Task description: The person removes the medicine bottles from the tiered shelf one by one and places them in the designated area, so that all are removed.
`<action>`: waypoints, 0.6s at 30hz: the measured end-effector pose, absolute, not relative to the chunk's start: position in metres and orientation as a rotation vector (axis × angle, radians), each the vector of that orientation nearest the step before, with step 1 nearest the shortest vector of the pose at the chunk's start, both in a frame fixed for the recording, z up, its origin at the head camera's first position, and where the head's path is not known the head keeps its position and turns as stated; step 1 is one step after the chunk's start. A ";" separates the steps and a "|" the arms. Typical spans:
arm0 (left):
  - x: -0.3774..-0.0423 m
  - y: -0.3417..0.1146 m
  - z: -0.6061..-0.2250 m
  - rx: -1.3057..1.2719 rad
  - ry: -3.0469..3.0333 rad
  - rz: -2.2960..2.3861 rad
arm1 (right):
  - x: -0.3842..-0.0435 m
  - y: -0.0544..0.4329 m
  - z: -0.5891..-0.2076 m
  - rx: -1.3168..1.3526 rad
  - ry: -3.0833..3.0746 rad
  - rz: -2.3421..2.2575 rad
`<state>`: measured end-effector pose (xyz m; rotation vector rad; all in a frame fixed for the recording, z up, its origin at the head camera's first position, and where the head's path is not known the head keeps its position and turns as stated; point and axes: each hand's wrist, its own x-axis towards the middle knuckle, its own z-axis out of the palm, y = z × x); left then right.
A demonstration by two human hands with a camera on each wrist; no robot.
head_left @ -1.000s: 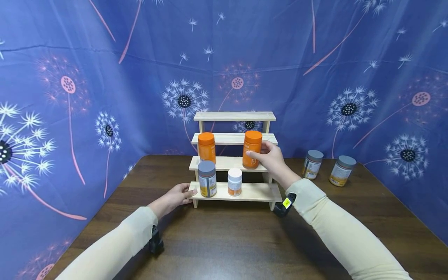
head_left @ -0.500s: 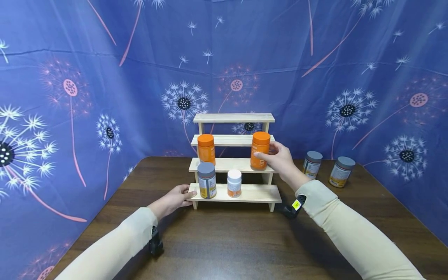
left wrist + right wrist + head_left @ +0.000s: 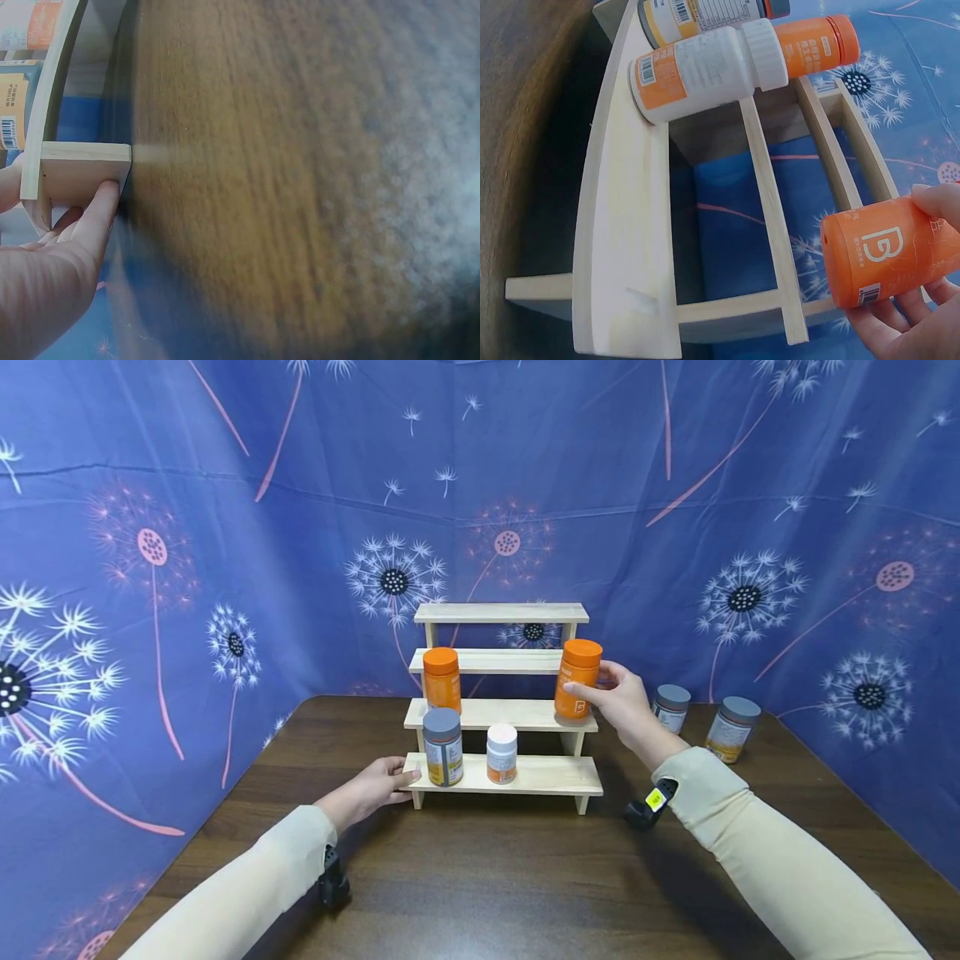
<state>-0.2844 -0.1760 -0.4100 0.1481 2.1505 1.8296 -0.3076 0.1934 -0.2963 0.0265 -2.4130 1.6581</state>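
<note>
My right hand [image 3: 626, 703] grips an orange bottle [image 3: 577, 681], thumb on the near side. The bottle is at the right end of the second step from the bottom; in the right wrist view, its base [image 3: 836, 262] looks slightly raised. My left hand [image 3: 372, 789] holds the left end of the wooden tiered shelf [image 3: 551, 774], its thumb over the lowest step and a finger on the leg [image 3: 90, 171]. On that step stand a grey-lidded jar [image 3: 444, 747] and a white-capped bottle [image 3: 502, 753]. Another orange bottle [image 3: 442, 681] stands one step higher, at the left.
Two more grey-lidded jars stand on the brown table [image 3: 480, 877] at the right: one [image 3: 670, 710] partly behind my right hand, the other [image 3: 731, 731] beside it. A blue dandelion-print cloth [image 3: 630, 543] hangs behind the shelf.
The right hand has carried its orange bottle to the right along the second step, to that step's right end. The left hand and the other containers stay where they were.
</note>
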 end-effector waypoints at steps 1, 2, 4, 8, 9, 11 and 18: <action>-0.284 -0.176 -0.410 0.145 2.152 1.829 | -0.308 0.195 -0.296 0.028 -2.412 1.657; -0.284 -0.176 -0.409 0.142 2.153 1.828 | -0.308 0.196 -0.295 0.029 -2.409 1.656; -0.284 -0.177 -0.409 0.140 2.155 1.827 | -0.308 0.198 -0.294 0.026 -2.408 1.655; -0.284 -0.177 -0.410 0.143 2.154 1.830 | -0.307 0.203 -0.292 0.008 -2.395 1.680; -0.284 -0.177 -0.410 0.141 2.153 1.830 | -0.307 0.205 -0.292 0.004 -2.387 1.695; -0.284 -0.178 -0.410 0.142 2.151 1.828 | -0.307 0.208 -0.291 -0.007 -2.361 1.731; -0.284 -0.177 -0.411 0.154 2.147 1.828 | -0.305 0.220 -0.292 -0.058 -2.263 1.816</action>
